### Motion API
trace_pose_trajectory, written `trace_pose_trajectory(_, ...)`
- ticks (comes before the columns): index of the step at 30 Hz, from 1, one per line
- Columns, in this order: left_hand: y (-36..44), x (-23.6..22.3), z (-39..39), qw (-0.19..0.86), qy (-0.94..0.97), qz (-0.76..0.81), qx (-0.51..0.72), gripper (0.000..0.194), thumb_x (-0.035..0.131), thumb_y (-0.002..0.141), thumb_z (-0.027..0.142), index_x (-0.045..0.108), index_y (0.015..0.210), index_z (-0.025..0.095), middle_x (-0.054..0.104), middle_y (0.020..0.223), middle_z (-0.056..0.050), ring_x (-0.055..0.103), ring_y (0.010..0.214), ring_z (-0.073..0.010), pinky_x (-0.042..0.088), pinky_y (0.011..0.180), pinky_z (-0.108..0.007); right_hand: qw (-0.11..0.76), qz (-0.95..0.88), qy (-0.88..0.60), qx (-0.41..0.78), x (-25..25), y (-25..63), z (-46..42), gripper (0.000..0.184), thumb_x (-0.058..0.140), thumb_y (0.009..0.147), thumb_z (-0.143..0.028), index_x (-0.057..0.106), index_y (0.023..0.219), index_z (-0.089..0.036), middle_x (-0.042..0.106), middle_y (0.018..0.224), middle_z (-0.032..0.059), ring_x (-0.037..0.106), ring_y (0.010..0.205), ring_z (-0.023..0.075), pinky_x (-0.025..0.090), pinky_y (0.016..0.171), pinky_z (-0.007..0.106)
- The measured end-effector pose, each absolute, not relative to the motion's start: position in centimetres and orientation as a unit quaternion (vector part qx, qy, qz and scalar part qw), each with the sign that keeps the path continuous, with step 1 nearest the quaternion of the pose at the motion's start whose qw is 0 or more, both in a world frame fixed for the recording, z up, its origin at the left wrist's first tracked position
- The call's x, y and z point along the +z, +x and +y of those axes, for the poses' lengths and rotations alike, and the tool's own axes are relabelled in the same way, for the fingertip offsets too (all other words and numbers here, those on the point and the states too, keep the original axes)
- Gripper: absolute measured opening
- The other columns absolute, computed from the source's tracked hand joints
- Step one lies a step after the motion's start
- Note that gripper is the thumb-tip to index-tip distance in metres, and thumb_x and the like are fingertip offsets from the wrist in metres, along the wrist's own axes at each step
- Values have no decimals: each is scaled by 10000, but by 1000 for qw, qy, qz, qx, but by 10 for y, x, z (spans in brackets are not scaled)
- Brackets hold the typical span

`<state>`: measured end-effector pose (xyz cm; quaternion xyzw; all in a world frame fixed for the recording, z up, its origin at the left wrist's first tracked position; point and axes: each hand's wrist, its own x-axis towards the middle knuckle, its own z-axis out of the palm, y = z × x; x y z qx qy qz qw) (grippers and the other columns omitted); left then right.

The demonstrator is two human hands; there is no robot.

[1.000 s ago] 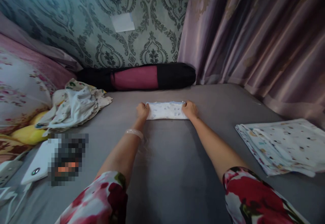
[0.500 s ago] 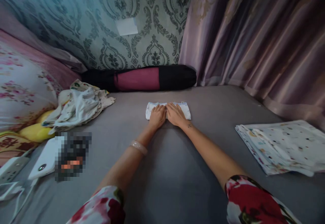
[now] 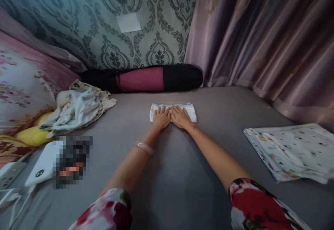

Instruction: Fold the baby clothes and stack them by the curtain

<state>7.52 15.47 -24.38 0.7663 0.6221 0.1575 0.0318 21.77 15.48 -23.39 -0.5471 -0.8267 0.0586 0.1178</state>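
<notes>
A small folded white cloth (image 3: 190, 111) with a faint print lies on the grey sheet (image 3: 177, 174) ahead of me. My left hand (image 3: 161, 118) lies flat on its left half, fingers stretched out. My right hand (image 3: 180, 117) rests flat on the middle of the cloth, touching the left hand side by side. Neither hand holds anything. A pale bangle sits on my left wrist.
A stack of folded printed cloths (image 3: 292, 151) lies at the right. A heap of crumpled clothes (image 3: 78, 110) sits at the left by floral pillows. A black and maroon roll (image 3: 146, 78) lies along the wall. A white power bank (image 3: 39, 165) and cables lie at the near left. Curtains hang at the right.
My hands slid from the cloth's two ends to its middle and now lie flat together on it. The cloth looks slightly narrower than before.
</notes>
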Motion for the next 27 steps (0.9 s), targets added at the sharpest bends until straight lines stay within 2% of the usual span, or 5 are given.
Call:
trace_pose_trajectory(6, 76, -239, 158, 47, 753, 641, 140, 495, 314, 975, 413, 495, 1401, 240, 422, 1502, -120, 353, 1388, -348, 242, 1127, -560, 111, -815, -566, 51, -233, 222, 161, 531, 235, 1007, -369, 386, 1481, -184, 344, 1551, 81, 264, 1436, 278, 191, 1154, 511)
trace_pose_trajectory(10, 71, -240, 160, 44, 739, 659, 131, 525, 327, 960, 491, 459, 1421, 278, 397, 1522, -109, 326, 1406, -351, 200, 1122, -612, 112, -809, -576, 33, -234, 230, 162, 522, 236, 1010, -367, 405, 1470, -187, 361, 1542, 91, 275, 1432, 265, 165, 1161, 503)
trace_pose_trajectory(18, 44, -246, 164, 57, 747, 650, 124, 572, 313, 964, 497, 410, 1454, 218, 334, 1555, -121, 252, 1450, -321, 194, 1149, -563, 103, -800, -591, 13, -237, 246, 167, 536, 253, 1004, -389, 389, 1477, -176, 362, 1539, 107, 289, 1424, 274, 171, 1159, 503)
trace_pose_trajectory(27, 29, -244, 162, 82, 741, 651, 143, 639, 333, 954, 527, 390, 1445, 122, 263, 1570, -192, 231, 1460, -306, 190, 1170, -470, 108, -757, -644, 28, -239, 263, 170, 593, 261, 990, -405, 365, 1461, -59, 324, 1544, 174, 244, 1440, 283, 206, 1156, 418)
